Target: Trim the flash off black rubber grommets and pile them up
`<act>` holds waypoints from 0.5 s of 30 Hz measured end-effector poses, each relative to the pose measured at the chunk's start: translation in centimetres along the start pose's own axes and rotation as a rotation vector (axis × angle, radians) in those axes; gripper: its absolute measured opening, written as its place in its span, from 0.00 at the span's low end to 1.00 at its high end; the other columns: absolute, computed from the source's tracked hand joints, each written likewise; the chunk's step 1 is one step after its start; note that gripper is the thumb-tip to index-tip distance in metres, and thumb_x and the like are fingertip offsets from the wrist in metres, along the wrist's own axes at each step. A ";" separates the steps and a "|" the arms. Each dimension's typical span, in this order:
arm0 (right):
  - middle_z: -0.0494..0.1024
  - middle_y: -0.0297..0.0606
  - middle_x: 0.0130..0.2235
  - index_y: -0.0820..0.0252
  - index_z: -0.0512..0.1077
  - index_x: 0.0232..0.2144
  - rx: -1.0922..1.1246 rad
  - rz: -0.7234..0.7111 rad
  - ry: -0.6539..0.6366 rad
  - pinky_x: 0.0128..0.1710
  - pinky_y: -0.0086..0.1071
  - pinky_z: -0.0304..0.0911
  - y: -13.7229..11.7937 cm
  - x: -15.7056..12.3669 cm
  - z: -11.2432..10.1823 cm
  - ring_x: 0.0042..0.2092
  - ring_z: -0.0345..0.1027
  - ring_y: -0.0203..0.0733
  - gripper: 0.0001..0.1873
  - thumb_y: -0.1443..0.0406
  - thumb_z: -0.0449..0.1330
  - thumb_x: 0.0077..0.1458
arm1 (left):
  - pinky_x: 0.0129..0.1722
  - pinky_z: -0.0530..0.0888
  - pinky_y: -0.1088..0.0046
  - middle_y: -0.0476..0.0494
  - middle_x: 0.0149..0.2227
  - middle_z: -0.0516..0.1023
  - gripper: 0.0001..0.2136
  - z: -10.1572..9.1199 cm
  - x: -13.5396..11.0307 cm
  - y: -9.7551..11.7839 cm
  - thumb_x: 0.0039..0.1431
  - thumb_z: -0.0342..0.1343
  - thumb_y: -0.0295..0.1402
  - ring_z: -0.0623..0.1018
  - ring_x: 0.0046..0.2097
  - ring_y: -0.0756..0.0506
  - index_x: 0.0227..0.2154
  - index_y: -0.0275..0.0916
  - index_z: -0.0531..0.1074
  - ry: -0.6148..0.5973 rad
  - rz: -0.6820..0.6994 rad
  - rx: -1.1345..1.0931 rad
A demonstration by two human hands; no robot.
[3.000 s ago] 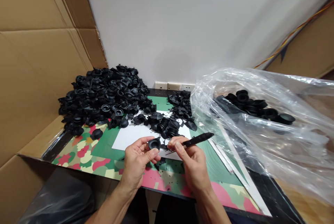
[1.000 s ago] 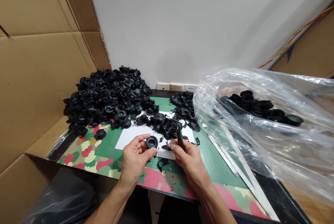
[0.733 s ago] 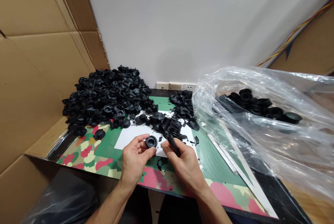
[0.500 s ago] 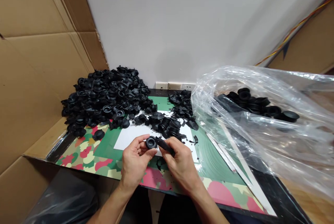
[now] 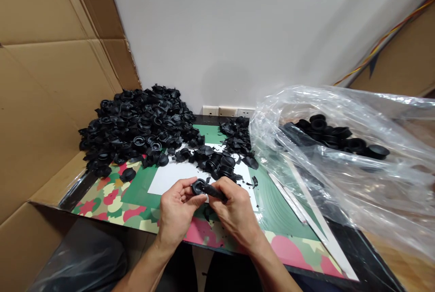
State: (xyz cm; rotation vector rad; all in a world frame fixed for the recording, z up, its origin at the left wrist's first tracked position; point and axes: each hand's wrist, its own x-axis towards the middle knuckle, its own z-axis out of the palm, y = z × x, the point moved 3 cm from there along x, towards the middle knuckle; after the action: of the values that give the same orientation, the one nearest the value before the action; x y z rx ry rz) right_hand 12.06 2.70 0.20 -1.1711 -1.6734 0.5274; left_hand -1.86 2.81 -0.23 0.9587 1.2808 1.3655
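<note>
My left hand [image 5: 178, 206] pinches a round black rubber part [image 5: 197, 186] between thumb and fingers, its hollow ringed face turned up. In my right hand [image 5: 236, 210] is a slender black tool [image 5: 215, 192], held like a pen. Its tip lies over the open face of the rubber part; the exact kind of tool is hidden by the fingers. Just beyond both hands, several ribbed black rubber parts [image 5: 215, 161] lie on a white sheet [image 5: 166, 178].
A large heap of black rubber parts [image 5: 136, 128] stands at the left against a cardboard wall [image 5: 44, 79]. Black scraps [image 5: 236, 135] are piled behind. At the right, a clear plastic bag [image 5: 340, 187] holds black parts [image 5: 331, 135]. White strips [image 5: 316, 228] lie on the green mat [image 5: 278, 210].
The tool's tip has moved left, from the rim of the rubber part to over its hollow face. The part has tilted slightly. Both hands keep their hold.
</note>
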 end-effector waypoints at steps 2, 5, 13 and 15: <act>0.66 0.31 0.22 0.59 0.66 0.21 -0.017 -0.011 0.015 0.22 0.25 0.53 -0.2 0.0 0.1 0.23 0.59 0.34 0.07 0.72 0.52 0.46 | 0.30 0.75 0.80 0.47 0.25 0.81 0.17 0.1 0.0 0.2 0.32 0.68 0.25 0.79 0.28 0.50 0.31 0.35 0.77 -0.012 0.002 -0.004; 0.65 0.30 0.22 0.58 0.64 0.20 -0.038 0.024 0.059 0.22 0.26 0.53 -0.1 -0.1 0.1 0.22 0.57 0.33 0.07 0.70 0.52 0.46 | 0.29 0.75 0.80 0.48 0.24 0.81 0.17 0.1 -0.1 0.4 0.31 0.67 0.24 0.78 0.28 0.51 0.30 0.34 0.77 -0.030 -0.025 -0.016; 0.67 0.31 0.20 0.60 0.70 0.21 0.204 0.419 0.093 0.22 0.28 0.55 1.5 -0.2 -1.0 0.22 0.58 0.35 0.08 0.62 0.56 0.47 | 0.23 0.71 0.80 0.50 0.21 0.78 0.19 -0.2 -0.1 0.4 0.33 0.67 0.25 0.75 0.23 0.51 0.34 0.33 0.75 -0.037 -0.094 0.000; 0.69 0.32 0.21 0.61 0.71 0.23 0.280 0.414 0.045 0.23 0.28 0.56 1.3 -0.3 -1.0 0.23 0.59 0.35 0.09 0.61 0.56 0.48 | 0.22 0.71 0.80 0.50 0.21 0.78 0.19 -0.3 -0.1 0.4 0.33 0.67 0.26 0.75 0.23 0.51 0.34 0.33 0.75 -0.036 -0.090 0.009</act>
State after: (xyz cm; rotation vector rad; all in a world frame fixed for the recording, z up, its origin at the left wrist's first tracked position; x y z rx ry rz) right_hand 13.57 2.77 -0.52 -1.3103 -1.2695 0.9526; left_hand -2.17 2.68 0.11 0.9168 1.2891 1.2687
